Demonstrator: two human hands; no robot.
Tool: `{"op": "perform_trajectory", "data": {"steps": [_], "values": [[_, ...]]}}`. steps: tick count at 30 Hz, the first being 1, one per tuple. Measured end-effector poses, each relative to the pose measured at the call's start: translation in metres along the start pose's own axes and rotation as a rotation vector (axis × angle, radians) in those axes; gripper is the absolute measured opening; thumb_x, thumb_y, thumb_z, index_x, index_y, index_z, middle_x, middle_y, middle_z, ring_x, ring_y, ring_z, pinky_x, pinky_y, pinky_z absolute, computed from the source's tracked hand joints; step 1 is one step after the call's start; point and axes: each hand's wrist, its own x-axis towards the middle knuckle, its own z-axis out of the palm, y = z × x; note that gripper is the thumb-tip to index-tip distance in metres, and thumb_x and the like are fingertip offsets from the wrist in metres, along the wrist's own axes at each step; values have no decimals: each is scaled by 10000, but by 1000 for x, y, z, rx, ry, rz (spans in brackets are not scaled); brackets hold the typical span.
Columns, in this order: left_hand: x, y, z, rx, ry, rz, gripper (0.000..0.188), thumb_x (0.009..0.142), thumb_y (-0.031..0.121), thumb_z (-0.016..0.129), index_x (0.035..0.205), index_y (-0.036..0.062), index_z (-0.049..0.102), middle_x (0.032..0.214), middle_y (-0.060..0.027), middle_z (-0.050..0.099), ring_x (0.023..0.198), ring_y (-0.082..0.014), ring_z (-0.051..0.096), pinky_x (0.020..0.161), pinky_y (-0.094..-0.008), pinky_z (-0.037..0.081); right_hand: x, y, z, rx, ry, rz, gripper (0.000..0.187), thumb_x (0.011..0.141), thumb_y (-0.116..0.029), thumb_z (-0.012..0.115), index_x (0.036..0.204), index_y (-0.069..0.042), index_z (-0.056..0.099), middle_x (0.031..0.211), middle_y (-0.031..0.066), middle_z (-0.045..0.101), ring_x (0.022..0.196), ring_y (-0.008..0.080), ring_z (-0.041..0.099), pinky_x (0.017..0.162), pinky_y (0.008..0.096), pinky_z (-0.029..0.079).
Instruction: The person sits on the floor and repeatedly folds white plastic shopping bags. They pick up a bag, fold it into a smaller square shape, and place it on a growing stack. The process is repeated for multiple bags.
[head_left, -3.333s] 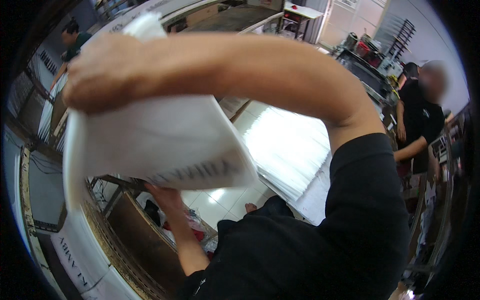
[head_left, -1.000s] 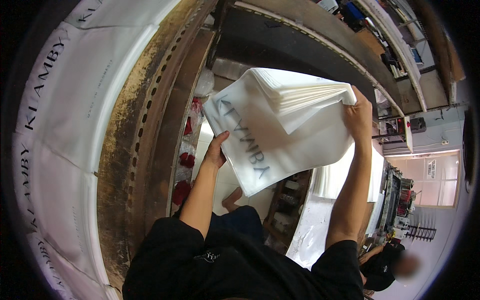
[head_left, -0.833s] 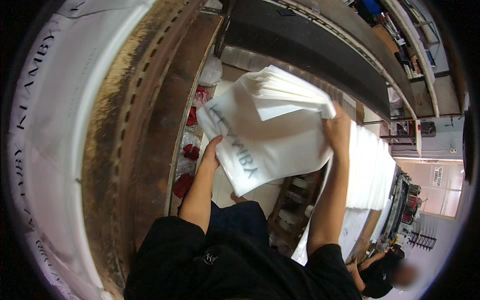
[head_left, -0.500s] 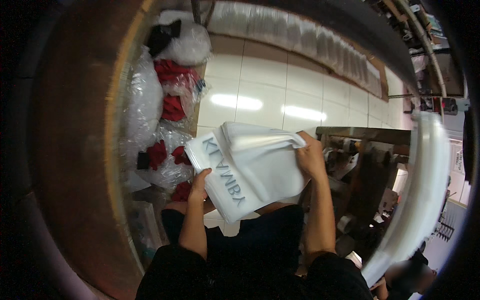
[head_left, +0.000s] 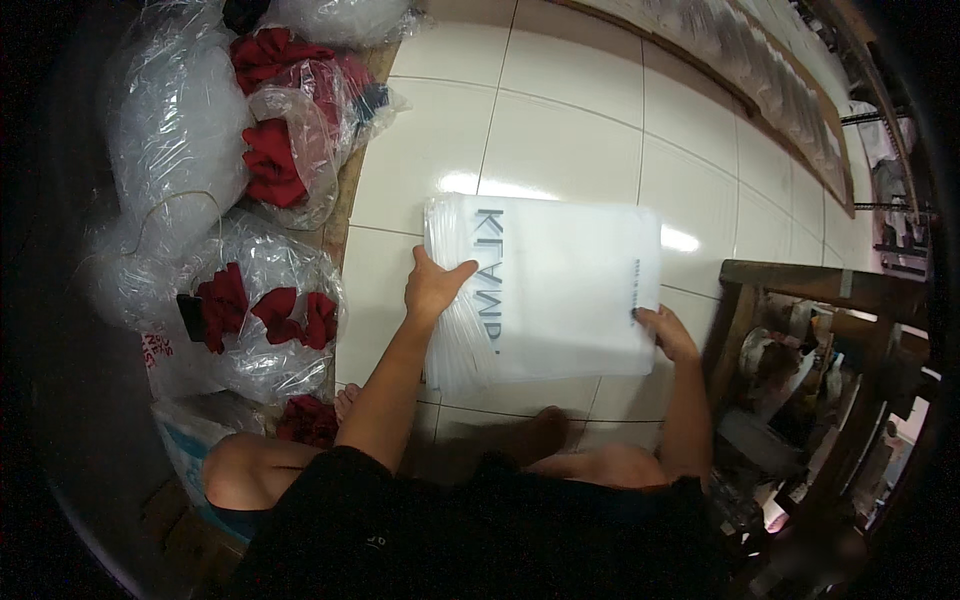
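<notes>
A thick stack of milky white plastic bags [head_left: 570, 280], with dark lettering along its left side, lies low over the tiled floor; whether it rests on the tiles I cannot tell. My left hand [head_left: 435, 288] grips the left edge, thumb on top, where the layers are fanned and creased. At the right edge, my right hand [head_left: 672, 335] pinches the stack near its lower corner, thumb on top and the other fingers mostly hidden. The top bag spreads fairly flat between both hands.
Clear plastic sacks [head_left: 180, 130] and red cloth [head_left: 275, 165] lie along the left. A wooden shelf unit [head_left: 790, 275] with mixed items stands at the right. Rows of plastic-wrapped packs [head_left: 760, 60] line a board at the far right. My bent knees are close below.
The stack has gone from tilted and folded over at my lap to flat and low over the floor. My right hand has come down to its right edge, unfolding the top bags.
</notes>
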Motion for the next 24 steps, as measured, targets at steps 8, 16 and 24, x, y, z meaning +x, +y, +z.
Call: {"op": "perform_trajectory", "data": {"steps": [8,16,24], "values": [[-18,8,10,52,2,69,948,659,437,752,1352,-22,295,1146,-285,624,1026,-425,640,901,-462,510,-13,32,15,57,160,-266,401,931,-157,598,1272,29,501,1082,109,647,967,208,605,879,368,494],[-22,2,19,118,105,52,812,671,381,710,1268,-50,368,1087,-293,632,1005,-438,635,887,-484,511,-31,10,53,-688,606,-585,352,863,-139,624,1173,18,569,1046,230,623,939,383,634,870,449,499],[-8,-18,8,-500,-201,82,759,674,197,791,1259,-90,402,1136,-243,604,998,-322,642,855,-391,534,-63,-24,131,-848,541,-598,565,858,-312,680,1299,-1,514,1179,223,559,1107,401,536,945,499,456]]}}
